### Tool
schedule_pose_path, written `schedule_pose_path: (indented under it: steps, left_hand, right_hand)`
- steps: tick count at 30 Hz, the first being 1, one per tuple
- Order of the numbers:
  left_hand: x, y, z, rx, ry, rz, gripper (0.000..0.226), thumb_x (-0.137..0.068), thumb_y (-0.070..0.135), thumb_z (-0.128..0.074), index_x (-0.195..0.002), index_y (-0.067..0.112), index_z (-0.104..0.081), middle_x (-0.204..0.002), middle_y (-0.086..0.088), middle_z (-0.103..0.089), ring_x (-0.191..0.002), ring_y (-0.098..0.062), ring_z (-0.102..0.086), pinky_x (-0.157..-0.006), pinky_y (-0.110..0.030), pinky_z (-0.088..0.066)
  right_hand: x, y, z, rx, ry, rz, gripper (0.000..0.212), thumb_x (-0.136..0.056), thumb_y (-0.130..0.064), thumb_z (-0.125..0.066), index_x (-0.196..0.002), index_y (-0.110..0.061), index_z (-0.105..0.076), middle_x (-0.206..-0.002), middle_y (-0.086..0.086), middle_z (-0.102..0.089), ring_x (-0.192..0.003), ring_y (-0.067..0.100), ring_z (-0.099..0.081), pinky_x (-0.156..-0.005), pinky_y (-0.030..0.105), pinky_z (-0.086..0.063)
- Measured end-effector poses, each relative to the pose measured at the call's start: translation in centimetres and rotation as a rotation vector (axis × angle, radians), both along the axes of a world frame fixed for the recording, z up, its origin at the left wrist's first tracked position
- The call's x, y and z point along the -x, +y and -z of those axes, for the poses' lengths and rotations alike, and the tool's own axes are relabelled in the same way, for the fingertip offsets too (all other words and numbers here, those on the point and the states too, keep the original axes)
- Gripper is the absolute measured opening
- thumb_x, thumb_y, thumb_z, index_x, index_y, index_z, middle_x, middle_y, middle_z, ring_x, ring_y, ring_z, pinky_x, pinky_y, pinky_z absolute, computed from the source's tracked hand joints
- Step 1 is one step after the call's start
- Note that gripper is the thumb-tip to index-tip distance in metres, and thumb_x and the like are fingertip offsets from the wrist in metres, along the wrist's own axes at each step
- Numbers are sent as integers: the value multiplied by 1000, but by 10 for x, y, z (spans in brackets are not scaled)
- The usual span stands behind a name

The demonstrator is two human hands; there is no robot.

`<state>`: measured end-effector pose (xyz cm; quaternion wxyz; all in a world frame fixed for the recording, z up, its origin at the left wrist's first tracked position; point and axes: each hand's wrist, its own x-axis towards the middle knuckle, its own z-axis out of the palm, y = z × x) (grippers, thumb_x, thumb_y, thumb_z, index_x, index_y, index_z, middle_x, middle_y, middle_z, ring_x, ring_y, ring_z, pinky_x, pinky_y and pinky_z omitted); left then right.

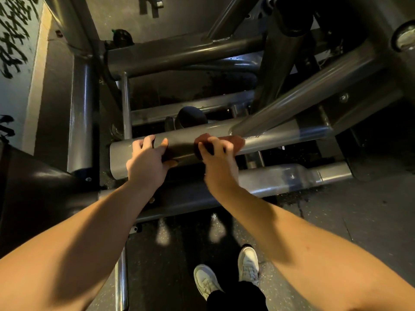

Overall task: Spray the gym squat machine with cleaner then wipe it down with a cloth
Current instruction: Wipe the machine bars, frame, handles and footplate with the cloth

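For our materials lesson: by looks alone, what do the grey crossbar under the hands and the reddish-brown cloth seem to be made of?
Grey crossbar: probably steel tube, painted or powder-coated satin grey; it shows soft streaked highlights and what looks like a welded joint to the diagonal tube. Reddish-brown cloth: a soft textile, perhaps microfibre; matte, fuzzy, bunched.

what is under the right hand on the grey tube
A reddish-brown cloth, held against the grey tube by the right hand. The hand covers its middle; its folds cannot be seen.
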<state>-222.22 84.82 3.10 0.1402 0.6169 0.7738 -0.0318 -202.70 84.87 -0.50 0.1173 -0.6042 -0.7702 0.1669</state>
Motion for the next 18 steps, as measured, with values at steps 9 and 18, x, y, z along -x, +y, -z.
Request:
schedule_pose_path:
  steps: [9, 18]
  left_hand:
    - [-4, -2, 6, -25, 13, 25, 68, -96, 40, -68, -157, 29, -40, -164, -8, -26, -149, -33, -20, -109, -54, -42]
    - [-42, -6, 11, -176, -9, 56, 61, -94, 38, -71, -147, 13, -54, -156, -17, -41, -138, -38, -38, -111, -50, -39]
  right_hand:
    - [14, -6, 0, 133, 848, 770, 34, -89, -7, -77, -119, -23, -75, -127, -3, -45, -117, 15, -48, -103, 27, -47]
    - [-78, 24, -10, 153, 1054, 998, 19, -87, -7, -80, -104, -15, -76, -113, 8, -70, -94, 10, -70, -83, 8, -51]
